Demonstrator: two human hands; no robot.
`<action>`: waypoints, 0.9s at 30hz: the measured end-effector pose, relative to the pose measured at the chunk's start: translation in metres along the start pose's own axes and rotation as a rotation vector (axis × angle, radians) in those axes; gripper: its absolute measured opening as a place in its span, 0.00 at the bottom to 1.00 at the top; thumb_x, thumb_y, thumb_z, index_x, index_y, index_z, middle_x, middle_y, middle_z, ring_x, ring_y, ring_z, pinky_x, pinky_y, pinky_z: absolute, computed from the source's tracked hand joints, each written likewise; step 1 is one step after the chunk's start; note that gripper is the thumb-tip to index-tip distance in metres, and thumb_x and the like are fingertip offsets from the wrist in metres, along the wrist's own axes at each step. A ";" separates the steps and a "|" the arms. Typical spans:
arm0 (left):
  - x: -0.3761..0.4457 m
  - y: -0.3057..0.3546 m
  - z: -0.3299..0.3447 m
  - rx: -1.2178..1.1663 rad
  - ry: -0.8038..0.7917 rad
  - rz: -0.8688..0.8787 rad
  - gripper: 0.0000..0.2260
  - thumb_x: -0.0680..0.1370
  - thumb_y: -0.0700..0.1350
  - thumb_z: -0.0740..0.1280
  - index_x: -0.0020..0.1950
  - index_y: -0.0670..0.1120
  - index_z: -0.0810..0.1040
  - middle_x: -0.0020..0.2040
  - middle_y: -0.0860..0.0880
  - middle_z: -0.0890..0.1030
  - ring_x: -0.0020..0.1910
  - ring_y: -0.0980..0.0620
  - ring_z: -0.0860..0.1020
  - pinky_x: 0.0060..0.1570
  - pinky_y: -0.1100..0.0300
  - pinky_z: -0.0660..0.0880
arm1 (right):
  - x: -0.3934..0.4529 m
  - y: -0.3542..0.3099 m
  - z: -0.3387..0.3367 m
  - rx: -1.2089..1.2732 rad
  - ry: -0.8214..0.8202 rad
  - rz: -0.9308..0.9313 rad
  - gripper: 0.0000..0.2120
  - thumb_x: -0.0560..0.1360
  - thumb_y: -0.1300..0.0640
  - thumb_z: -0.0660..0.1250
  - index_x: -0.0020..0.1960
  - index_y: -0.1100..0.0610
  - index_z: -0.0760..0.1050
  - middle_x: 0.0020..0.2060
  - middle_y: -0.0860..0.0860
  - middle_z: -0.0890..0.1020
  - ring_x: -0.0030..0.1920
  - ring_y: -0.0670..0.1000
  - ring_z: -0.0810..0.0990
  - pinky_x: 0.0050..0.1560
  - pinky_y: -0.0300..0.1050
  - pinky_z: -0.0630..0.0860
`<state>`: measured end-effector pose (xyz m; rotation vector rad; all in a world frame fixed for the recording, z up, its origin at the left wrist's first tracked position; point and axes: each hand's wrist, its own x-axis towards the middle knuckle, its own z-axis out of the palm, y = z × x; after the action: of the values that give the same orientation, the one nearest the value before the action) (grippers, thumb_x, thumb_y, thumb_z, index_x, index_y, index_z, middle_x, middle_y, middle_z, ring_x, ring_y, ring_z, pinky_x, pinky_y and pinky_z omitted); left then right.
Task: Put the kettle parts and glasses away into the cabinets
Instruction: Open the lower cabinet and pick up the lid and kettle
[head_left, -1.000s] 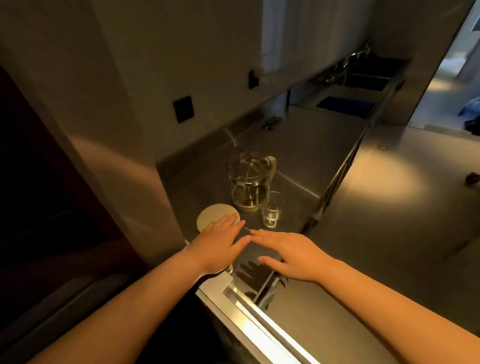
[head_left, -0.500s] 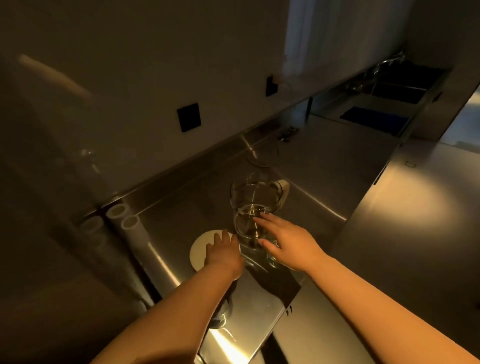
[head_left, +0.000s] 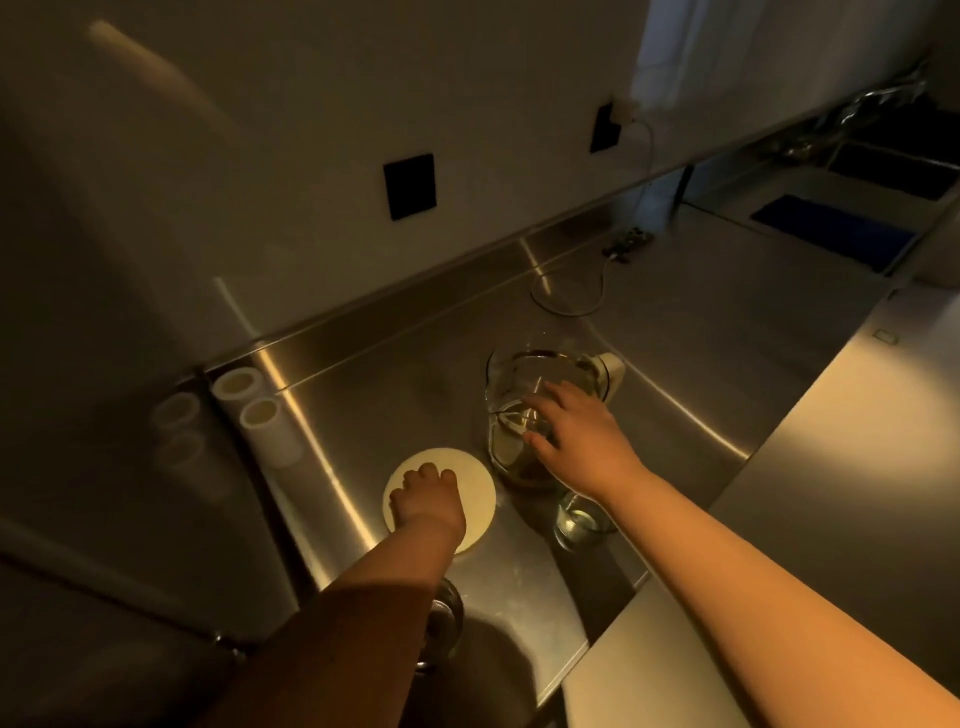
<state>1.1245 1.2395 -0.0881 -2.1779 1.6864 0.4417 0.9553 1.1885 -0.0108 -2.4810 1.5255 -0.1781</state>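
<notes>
A glass kettle jug (head_left: 519, 379) with a white handle stands on the steel counter (head_left: 701, 338). My right hand (head_left: 582, 441) hovers over its mouth with fingers spread, fingertips at the rim. Left of the jug lies a round cream disc (head_left: 478, 493), a kettle part. My left hand (head_left: 428, 499) rests on top of it with fingers bent, not round its edge. A small glass (head_left: 579, 525) with water stands just in front of the jug, under my right wrist. Another glass (head_left: 447, 623) is partly hidden beneath my left forearm.
Two white tubes (head_left: 260, 421) lean at the counter's left end against a dark panel. A thin cable (head_left: 571, 296) loops behind the jug to a wall socket. Far right are a blue mat (head_left: 831, 234) and a sink with a tap (head_left: 883, 98). The counter's front edge runs diagonally at lower right.
The view has closed in on the counter. My right hand moved from the counter edge up over the jug's mouth. My left hand stayed on the cream disc.
</notes>
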 end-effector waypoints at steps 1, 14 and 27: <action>0.003 -0.002 0.002 -0.015 -0.012 -0.002 0.31 0.74 0.46 0.68 0.73 0.47 0.58 0.69 0.43 0.62 0.68 0.42 0.63 0.62 0.49 0.68 | 0.003 -0.001 0.002 -0.008 -0.003 0.003 0.23 0.79 0.46 0.56 0.73 0.46 0.59 0.74 0.51 0.59 0.75 0.53 0.52 0.74 0.56 0.49; 0.016 0.001 0.011 0.025 0.075 0.134 0.31 0.74 0.40 0.69 0.72 0.45 0.58 0.68 0.41 0.64 0.67 0.42 0.66 0.59 0.52 0.72 | 0.008 -0.001 0.019 -0.076 0.093 0.003 0.15 0.79 0.53 0.56 0.65 0.47 0.70 0.67 0.49 0.71 0.69 0.52 0.64 0.73 0.54 0.44; 0.013 0.020 0.003 0.034 0.174 0.113 0.23 0.77 0.41 0.63 0.70 0.45 0.60 0.67 0.41 0.64 0.65 0.43 0.66 0.53 0.53 0.72 | 0.038 -0.028 0.030 -0.232 0.087 0.200 0.17 0.74 0.54 0.64 0.62 0.50 0.71 0.60 0.51 0.77 0.64 0.54 0.71 0.68 0.51 0.59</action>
<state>1.1084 1.2251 -0.0983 -2.1578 1.9016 0.2567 1.0033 1.1709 -0.0336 -2.4968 1.9171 -0.0796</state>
